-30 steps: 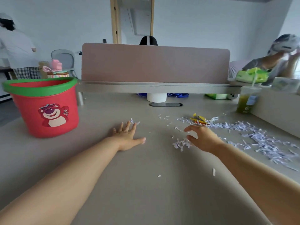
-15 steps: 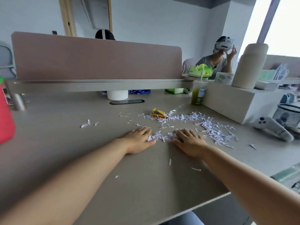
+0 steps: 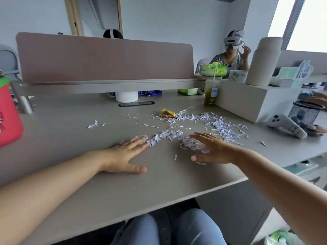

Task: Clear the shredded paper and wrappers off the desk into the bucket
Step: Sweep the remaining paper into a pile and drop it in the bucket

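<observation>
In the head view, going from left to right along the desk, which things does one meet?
Red bucket → left hand → yellow wrapper → right hand → white controller. The shredded paper spans several places, so it is omitted.

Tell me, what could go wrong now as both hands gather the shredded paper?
The bucket stands far left of the shredded paper, so scraps may fall during the carry.
The open left hand and right hand may push loose strips over the edge of the desk.
A wide sweep might tip the green drink cup.
</observation>
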Demonstrator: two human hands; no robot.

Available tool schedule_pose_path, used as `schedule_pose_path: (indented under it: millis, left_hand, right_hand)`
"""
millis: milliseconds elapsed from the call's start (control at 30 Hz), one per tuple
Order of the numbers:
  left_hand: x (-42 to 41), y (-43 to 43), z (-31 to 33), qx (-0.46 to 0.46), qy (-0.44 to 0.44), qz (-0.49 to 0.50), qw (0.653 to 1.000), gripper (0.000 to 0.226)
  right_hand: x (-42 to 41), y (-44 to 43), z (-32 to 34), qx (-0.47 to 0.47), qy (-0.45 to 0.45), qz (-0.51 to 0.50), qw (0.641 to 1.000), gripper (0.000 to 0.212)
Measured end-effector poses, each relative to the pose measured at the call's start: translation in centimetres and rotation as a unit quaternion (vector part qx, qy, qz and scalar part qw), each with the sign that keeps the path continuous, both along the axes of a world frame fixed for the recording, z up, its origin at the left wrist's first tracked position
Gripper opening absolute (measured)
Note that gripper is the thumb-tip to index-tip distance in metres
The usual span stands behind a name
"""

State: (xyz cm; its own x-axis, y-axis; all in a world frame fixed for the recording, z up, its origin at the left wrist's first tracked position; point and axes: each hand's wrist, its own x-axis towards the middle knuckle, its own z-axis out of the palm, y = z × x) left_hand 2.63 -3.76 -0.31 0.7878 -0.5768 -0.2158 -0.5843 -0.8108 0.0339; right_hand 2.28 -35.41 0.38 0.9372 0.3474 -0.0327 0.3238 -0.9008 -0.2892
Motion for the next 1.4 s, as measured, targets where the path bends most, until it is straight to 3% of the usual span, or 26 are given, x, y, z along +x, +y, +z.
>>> schedule_pose_path:
  millis: [167,300,433,667,733,800,933,1033,1233,1400]
  left_hand:
    - [0.1,-0.8,-0.4,-0.002,-0.01,0.033,0.999,0.115]
    - [2.4,-3.5,-0.4,-0.037,-0.017,0.079,0.996,0.079]
    - [6.4,-5.9,-0.7,-0.057,-0.023,0.081,0.995,0.07]
    - [10.2,-2.1,-0.8,-0.22,-0.067,0.096,0.968,0.064]
    - [10.8,0.9,-0.8,-0.182,-0.136,0.154,0.961,0.076]
    - [11.5,3.9,-1.0,-0.127,-0.162,0.263,0.943,0.073]
    - [12.2,7.8,-1.1,-0.104,-0.084,0.434,0.891,0.077]
    - [12.5,8.0,-1.0,-0.065,-0.065,0.391,0.916,0.078]
    - [10.1,4.1,-0.4,-0.134,-0.035,0.213,0.967,0.065]
    - [7.5,0.1,-0.2,-0.2,0.04,0.131,0.97,0.062]
  right_hand:
    - [-0.4,0.7,-1.6,-0.066,0.021,-0.018,0.997,0.096]
    - [2.4,2.7,-1.7,-0.06,0.013,-0.026,0.998,0.087]
    - [5.9,4.9,-1.7,-0.071,0.008,-0.012,0.997,0.08]
    - [12.2,7.2,-1.3,0.047,-0.075,0.007,0.996,0.044]
    - [13.5,8.2,-1.3,0.073,-0.092,0.013,0.993,0.04]
    - [14.4,9.6,-1.3,0.07,-0.096,0.012,0.993,0.043]
    - [15.4,11.6,-1.2,0.032,-0.081,-0.013,0.996,0.052]
    - [15.3,12.0,-1.3,0.047,-0.092,-0.019,0.994,0.052]
    - [14.6,11.5,-1.5,0.064,-0.106,-0.004,0.992,0.05]
    - [13.8,10.7,-0.1,0.099,-0.127,-0.001,0.987,0.043]
